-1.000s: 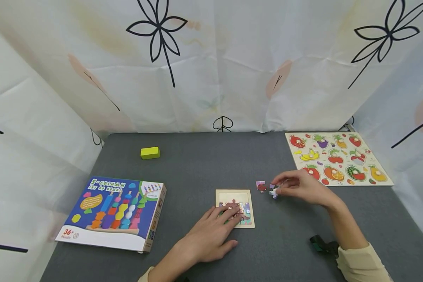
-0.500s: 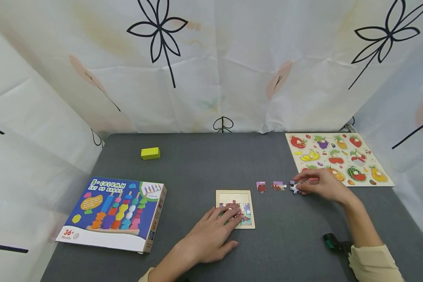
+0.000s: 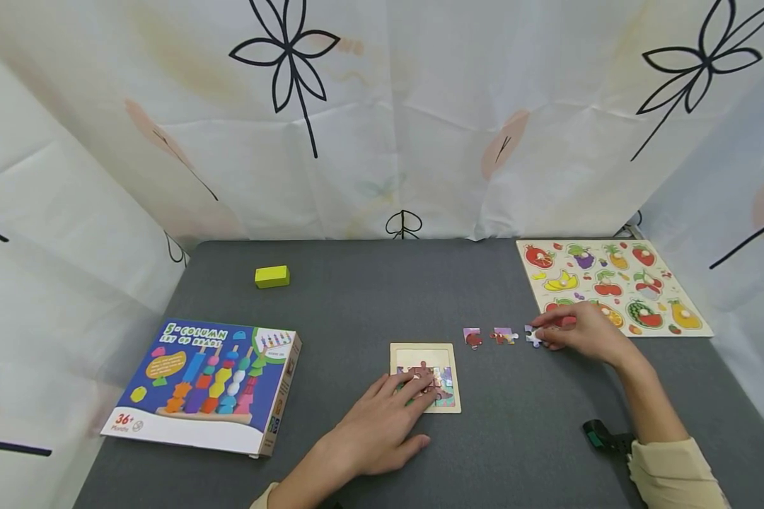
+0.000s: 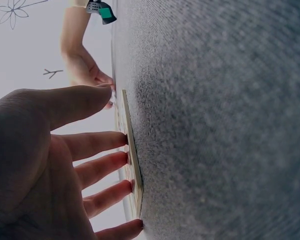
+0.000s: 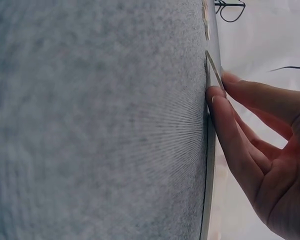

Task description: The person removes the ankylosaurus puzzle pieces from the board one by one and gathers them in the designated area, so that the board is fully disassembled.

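A small wooden jigsaw tray (image 3: 423, 348) lies mid-table, its lower part filled with joined pieces. My left hand (image 3: 385, 424) rests on it with extended fingers; in the left wrist view the fingertips (image 4: 121, 159) touch the tray's face. Over to the right, my right hand (image 3: 582, 336) pinches a jigsaw piece (image 3: 532, 338) between thumb and fingers. The right wrist view shows this piece (image 5: 216, 72) tilted, one edge close to the tabletop. Two other jigsaw pieces lie in a row left of it: a purple and red one (image 3: 472, 338) and one with a white tab (image 3: 504, 336).
A fruit puzzle board (image 3: 617, 286) lies at the back right, just behind my right hand. On the left is a blue bead-set box (image 3: 200, 385). A yellow-green block (image 3: 271, 276) sits at the back left. Patterned white cloth (image 3: 356, 141) hangs behind the table.
My right hand has moved right with the pinched piece, uncovering the piece with the white tab. Over the last half second it has barely shifted. My left hand has stayed on the tray.
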